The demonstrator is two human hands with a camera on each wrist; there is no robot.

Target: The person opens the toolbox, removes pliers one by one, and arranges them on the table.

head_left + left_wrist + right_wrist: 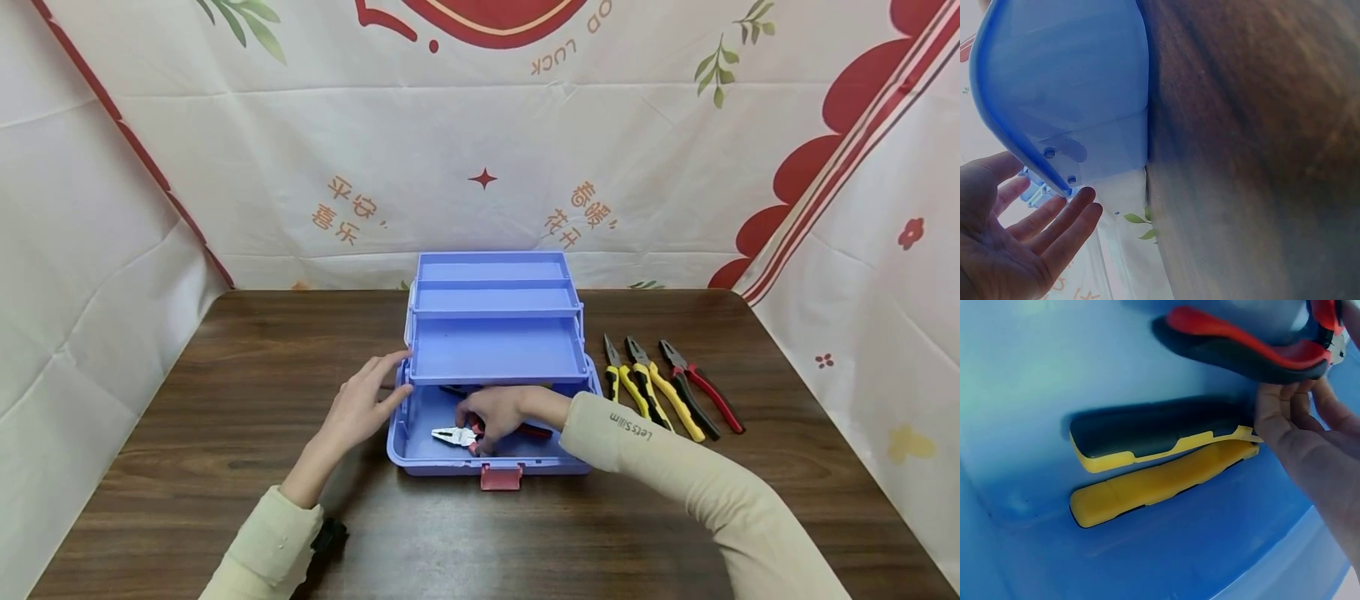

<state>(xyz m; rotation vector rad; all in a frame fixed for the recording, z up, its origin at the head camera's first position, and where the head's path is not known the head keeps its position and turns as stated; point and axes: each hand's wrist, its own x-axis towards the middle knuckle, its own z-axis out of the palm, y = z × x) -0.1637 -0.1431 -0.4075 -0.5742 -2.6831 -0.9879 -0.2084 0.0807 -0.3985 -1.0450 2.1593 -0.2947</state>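
A blue toolbox (498, 468) stands with its tiered trays raised at the back. My right hand (498, 415) reaches into its lower compartment and grips red-and-black combination pliers (454, 436) near the joint, jaws pointing left. In the right wrist view, one red-and-black handle (1235, 347) extends away from the fingertips. Beside it on the box floor lie yellow-and-black handles (1160, 481) of another tool, its head hidden behind the hand. My left hand (363, 400) is at the toolbox's left side, its relaxed fingers touching the rim (1019, 147) around the corner.
Three pairs of pliers lie in a row right of the toolbox: slim yellow-and-black ones (612, 367), larger yellow ones (663, 387) and red-and-black ones (701, 383). The red latch (501, 477) hangs at the box's front. A printed cloth (480, 125) backs the wooden table (225, 400).
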